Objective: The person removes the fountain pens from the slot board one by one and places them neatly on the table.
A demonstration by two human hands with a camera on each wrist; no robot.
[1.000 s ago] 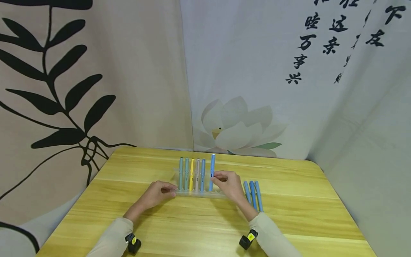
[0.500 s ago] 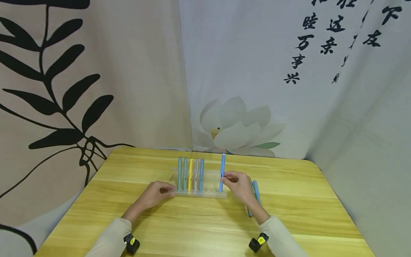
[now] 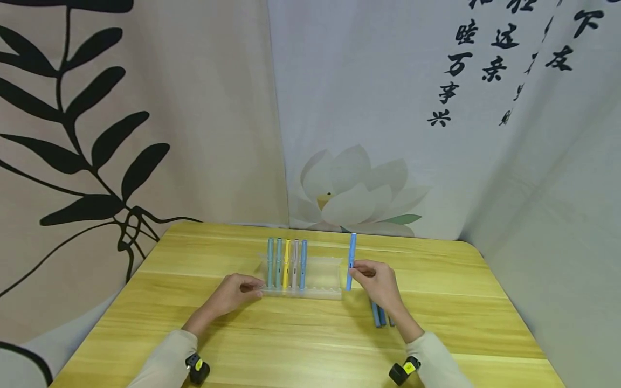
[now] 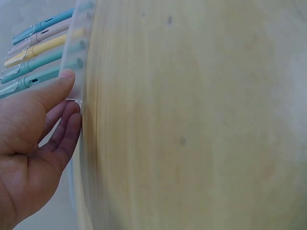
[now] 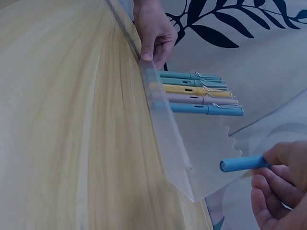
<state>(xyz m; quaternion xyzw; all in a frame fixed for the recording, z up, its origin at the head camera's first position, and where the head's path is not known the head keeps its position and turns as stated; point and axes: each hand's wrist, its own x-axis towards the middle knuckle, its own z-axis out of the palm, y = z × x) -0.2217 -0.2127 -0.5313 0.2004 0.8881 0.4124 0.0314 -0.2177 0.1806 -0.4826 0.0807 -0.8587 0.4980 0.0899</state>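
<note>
A clear plastic pen rack (image 3: 322, 274) stands on the table, with its left end pinched by my left hand (image 3: 237, 293). In the left wrist view the thumb (image 4: 62, 88) lies on its front lip. Side by side in the rack's left part stand two teal pens (image 3: 274, 264), a yellow pen (image 3: 287, 264), a pale lilac pen (image 3: 295, 264) and a blue pen (image 3: 303, 264). My right hand (image 3: 380, 283) pinches another blue pen (image 3: 351, 257), held upright just past the rack's right end. In the right wrist view this pen (image 5: 237, 164) points its end toward the rack.
Several loose blue pens (image 3: 378, 315) lie on the wooden table (image 3: 291, 345) below my right hand, partly hidden by the wrist. Behind the table's far edge hang printed curtains (image 3: 218, 134). Each wrist bears a small black camera (image 3: 404, 371).
My right hand has carried the upright blue pen rightward, from in front of the rack's right part to beyond its right end. The left hand keeps its place on the rack.
</note>
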